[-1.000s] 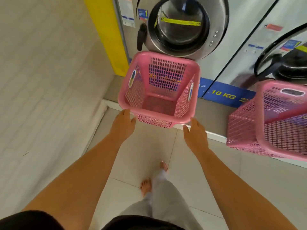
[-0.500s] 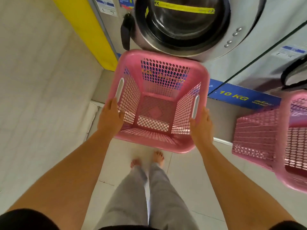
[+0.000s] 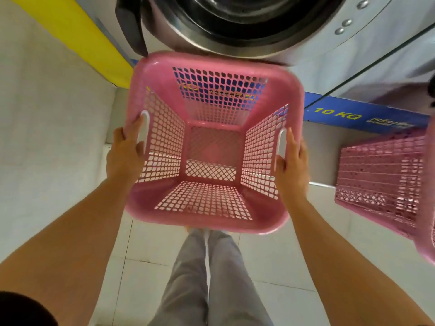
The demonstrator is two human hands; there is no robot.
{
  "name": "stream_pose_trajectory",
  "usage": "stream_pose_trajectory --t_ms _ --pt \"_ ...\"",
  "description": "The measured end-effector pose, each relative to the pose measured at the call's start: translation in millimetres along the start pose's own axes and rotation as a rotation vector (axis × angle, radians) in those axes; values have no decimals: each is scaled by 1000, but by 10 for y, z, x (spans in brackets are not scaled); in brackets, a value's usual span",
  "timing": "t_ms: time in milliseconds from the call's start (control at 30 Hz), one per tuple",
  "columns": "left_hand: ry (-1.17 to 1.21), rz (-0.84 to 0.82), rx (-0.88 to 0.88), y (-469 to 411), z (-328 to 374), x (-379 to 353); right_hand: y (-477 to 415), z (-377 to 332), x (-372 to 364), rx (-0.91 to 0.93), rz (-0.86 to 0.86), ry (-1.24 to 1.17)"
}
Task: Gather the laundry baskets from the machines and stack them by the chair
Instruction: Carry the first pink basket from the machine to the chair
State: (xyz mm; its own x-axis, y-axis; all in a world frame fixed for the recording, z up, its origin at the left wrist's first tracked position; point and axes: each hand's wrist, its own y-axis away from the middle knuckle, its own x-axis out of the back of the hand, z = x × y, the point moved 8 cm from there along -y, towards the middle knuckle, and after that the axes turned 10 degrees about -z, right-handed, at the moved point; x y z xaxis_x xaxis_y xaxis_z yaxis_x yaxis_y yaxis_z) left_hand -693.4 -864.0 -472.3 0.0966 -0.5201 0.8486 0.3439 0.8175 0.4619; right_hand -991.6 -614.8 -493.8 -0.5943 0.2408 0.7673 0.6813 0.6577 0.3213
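An empty pink mesh laundry basket (image 3: 162,67) is held up off the floor in front of a washing machine (image 3: 247,27), its open top facing me. My left hand (image 3: 126,154) grips its left side at the white handle slot. My right hand (image 3: 293,168) grips the right side at the other slot. A second pink basket (image 3: 386,182) sits tilted at the right edge, partly cut off by the frame.
A tiled wall and a yellow strip (image 3: 77,41) close off the left. A blue "10 KG" band (image 3: 353,114) runs along the machine base at right. White floor tiles (image 3: 282,290) and my grey-trousered legs (image 3: 207,278) lie below the basket.
Both hands went from the basket's near rim to its side handle slots and lifted it. The basket has come up and closer to me, its opening now facing up.
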Motion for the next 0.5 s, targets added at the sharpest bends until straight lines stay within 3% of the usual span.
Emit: stream_pose_trajectory --t_ms 500 --pt "239 76 60 935 -285 200 593 -177 244 27 -59 15"
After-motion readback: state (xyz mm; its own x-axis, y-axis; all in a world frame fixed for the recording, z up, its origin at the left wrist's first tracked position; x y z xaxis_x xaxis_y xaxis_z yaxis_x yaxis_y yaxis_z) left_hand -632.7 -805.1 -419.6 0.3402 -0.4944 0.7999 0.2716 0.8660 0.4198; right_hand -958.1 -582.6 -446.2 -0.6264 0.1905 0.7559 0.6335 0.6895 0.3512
